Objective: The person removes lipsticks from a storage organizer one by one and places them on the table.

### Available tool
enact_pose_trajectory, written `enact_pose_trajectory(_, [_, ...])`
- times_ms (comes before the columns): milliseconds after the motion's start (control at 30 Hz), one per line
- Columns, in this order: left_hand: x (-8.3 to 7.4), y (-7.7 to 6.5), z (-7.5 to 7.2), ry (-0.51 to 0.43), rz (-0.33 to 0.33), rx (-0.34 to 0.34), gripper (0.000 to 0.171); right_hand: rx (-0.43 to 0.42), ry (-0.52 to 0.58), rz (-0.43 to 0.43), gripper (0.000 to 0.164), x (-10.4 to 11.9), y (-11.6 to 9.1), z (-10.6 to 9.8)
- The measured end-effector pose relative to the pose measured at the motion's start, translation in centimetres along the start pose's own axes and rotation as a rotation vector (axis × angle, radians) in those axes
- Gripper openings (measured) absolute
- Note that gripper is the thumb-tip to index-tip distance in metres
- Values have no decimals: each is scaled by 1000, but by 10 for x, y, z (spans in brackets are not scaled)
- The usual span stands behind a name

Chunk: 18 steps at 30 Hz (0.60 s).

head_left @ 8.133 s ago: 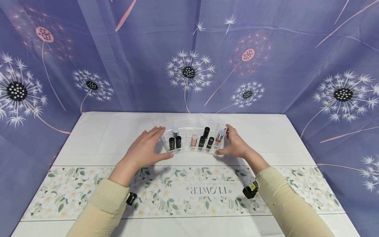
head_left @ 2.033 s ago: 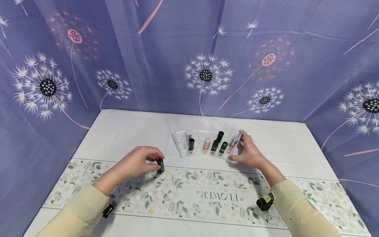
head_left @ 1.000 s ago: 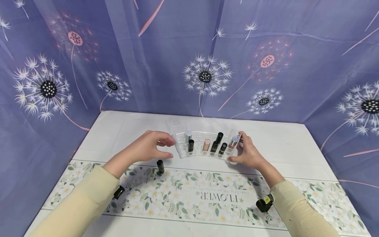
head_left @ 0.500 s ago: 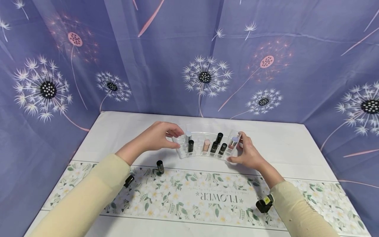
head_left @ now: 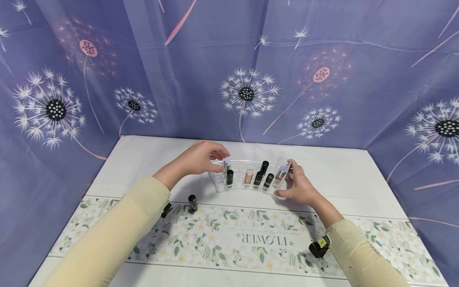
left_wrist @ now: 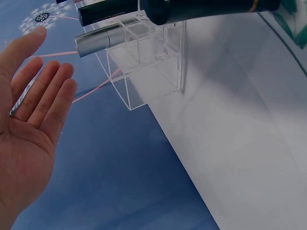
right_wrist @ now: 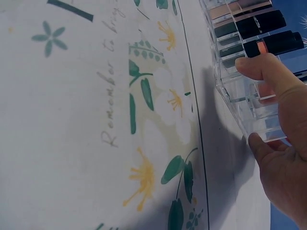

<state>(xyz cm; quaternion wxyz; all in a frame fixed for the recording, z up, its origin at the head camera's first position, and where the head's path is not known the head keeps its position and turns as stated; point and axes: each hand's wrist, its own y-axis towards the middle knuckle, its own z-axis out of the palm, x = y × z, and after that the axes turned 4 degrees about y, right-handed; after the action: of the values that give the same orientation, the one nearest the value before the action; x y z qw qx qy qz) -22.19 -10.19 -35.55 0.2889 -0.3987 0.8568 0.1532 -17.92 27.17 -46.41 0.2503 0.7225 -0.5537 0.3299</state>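
Observation:
A clear curved lipstick organizer [head_left: 224,188] stands on the white table, holding several lipsticks. My left hand [head_left: 202,157] is over its left end, thumb and fingers apart around the silver-capped lipstick [head_left: 227,164]. In the left wrist view the left hand [left_wrist: 33,124] shows a bare palm, and a gap separates it from the silver tube [left_wrist: 93,44]. My right hand [head_left: 299,185] grips the organizer's right end, thumb in front and fingers behind. On the table left of the organizer, a black lipstick [head_left: 193,202] stands upright by itself.
Other lipsticks in the organizer include a black one [head_left: 230,177] at front left, a pink one [head_left: 248,176] in the middle and a lilac-capped one [head_left: 281,172] at right. A floral runner [head_left: 265,255] crosses the table. A blue dandelion-print curtain [head_left: 193,87] rises behind.
The left hand took a black lipstick from the organizer's front left, stood it on the table and let go. It then moved right and away to the silver-capped lipstick. My right hand kept its grip.

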Motion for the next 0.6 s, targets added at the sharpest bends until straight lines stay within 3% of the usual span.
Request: enact_pose_trajectory(600, [6, 24, 7, 16, -42, 65, 47, 1, 14, 4, 113, 0, 0, 1])
